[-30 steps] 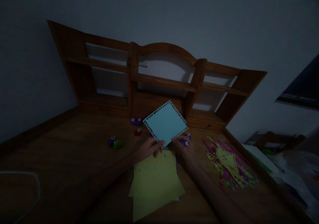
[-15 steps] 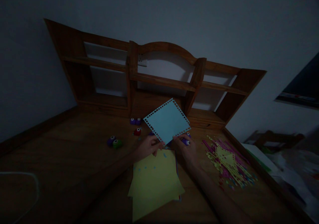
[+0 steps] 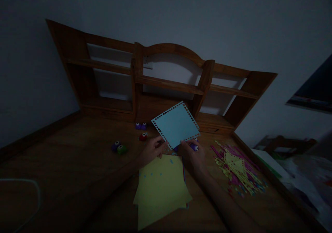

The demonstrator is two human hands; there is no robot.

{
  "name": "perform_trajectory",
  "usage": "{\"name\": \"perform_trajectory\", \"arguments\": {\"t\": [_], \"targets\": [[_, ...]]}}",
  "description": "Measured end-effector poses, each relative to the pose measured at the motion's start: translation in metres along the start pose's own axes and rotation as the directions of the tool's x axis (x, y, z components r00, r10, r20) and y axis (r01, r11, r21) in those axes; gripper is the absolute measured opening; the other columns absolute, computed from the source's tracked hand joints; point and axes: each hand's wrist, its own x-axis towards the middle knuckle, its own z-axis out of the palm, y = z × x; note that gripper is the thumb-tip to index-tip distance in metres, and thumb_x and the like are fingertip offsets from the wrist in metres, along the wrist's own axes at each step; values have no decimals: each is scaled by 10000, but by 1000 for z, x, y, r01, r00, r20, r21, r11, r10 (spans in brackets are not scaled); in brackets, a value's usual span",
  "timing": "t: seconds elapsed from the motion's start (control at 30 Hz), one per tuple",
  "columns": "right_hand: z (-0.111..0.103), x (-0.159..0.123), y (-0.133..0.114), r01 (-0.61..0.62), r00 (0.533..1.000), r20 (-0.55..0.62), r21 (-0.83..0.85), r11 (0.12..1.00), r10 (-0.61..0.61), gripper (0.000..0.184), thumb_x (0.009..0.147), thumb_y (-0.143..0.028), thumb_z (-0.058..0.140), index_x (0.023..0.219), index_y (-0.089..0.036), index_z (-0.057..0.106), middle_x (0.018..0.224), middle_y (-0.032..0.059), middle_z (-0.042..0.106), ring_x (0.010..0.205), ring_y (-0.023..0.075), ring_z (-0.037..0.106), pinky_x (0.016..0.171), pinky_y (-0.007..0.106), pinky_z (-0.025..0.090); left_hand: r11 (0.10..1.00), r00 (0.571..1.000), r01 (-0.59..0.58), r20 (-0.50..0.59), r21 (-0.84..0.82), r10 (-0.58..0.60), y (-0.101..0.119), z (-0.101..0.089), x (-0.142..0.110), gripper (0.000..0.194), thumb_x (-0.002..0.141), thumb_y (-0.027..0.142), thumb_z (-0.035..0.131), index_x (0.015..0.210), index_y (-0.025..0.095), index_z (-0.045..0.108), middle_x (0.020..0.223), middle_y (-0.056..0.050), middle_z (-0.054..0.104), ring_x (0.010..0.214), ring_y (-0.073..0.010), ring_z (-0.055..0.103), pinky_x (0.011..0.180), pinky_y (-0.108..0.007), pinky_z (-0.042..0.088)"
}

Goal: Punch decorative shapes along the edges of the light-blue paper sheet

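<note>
A square of light blue paper [image 3: 177,125], with small shapes punched along its edges, is held up tilted above the desk. My right hand [image 3: 195,155] pinches its lower edge near the bottom corner. At the lower left edge of the paper is my left hand [image 3: 153,150], fingers curled together; what they hold, if anything, is hidden. Below the hands lies a stack of yellow paper sheets [image 3: 162,189] with a few blue bits on top. A purple craft punch [image 3: 194,146] with an eye-like button shows behind my right fingers.
Purple punches [image 3: 140,126], a red punch [image 3: 143,137] and a green punch [image 3: 121,149] stand left of the paper. On the right lies a pile of pink and yellow paper strips [image 3: 237,167]. A wooden shelf [image 3: 169,84] backs the desk; a white cord [image 3: 38,191] lies left.
The blue paper has shifted slightly right and up. My left hand has drawn back a little leftward and up from the paper's bottom corner. My right hand has barely moved.
</note>
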Motion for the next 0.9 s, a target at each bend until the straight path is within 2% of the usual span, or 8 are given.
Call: {"name": "perform_trajectory", "arguments": {"t": [0.13, 0.37, 0.67, 0.9], "targets": [[-1, 1, 4, -16, 1000, 19, 20, 1000, 16, 250, 675, -424, 770, 740, -204, 672, 727, 26, 665, 659, 190, 565, 593, 289, 438, 1000, 999, -13, -32, -10, 13, 2, -1, 0, 297, 873, 410, 578, 1011, 148, 599, 708, 10, 591, 466, -79, 489, 431, -201, 409], [-1, 1, 4, -19, 1000, 13, -2, 1000, 19, 251, 690, -423, 763, 755, -202, 665, 742, 22, 657, 680, 185, 569, 615, 290, 441, 1000, 1000, 0, -17, -19, 0, 2, 0, -2, 285, 875, 389, 577, 1028, 150, 595, 663, 20, 562, 472, -81, 482, 429, -194, 406], [1, -1, -5, 19, 1000, -21, -19, 1000, -19, 256, 661, -428, 775, 716, -198, 675, 685, 15, 645, 636, 180, 551, 587, 288, 422, 999, 1000, -22, 2, -27, 22, 2, -1, -1, 283, 883, 397, 575, 1026, 154, 585, 749, 8, 586, 483, -64, 486, 424, -182, 413], [0, 1, 1, 22, 1000, -20, -41, 999, -23, 293, 660, -456, 763, 729, -185, 676, 700, 18, 655, 647, 179, 573, 602, 287, 434, 999, 999, -32, 0, -26, 32, 1, 0, -1, 291, 877, 402, 578, 1036, 158, 580, 782, 4, 605, 475, -62, 484, 423, -188, 416]]}}
